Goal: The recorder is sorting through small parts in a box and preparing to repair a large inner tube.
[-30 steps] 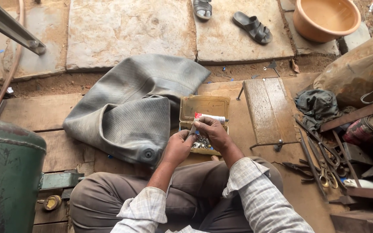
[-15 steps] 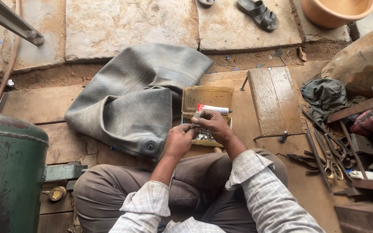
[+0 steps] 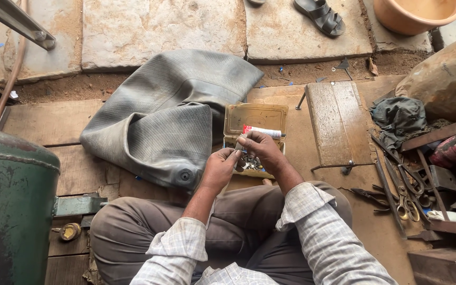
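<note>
Grey tube (image 3: 170,121) beside us; our hands (image 3: 244,158) pinch, perhaps, a small metal piece (image 3: 238,146) over the open tin (image 3: 254,119) for reach.

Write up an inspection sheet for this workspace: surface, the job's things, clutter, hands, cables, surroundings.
Surface: worn wooden planks, dusty; stone slabs beyond.
Job's things: small open tin box holding a white tube and small metal parts; a small item, too small to identify, is pinched between both hands above it; grey inner tube folded beside the box, valve facing up.
Clutter: scissors and pliers at right, dark rag, loose plank.
Hands: left hand and right hand both closed on the small item.
Cables: hose at left.
Surroundings: green tank, sandal, orange basin.
</note>
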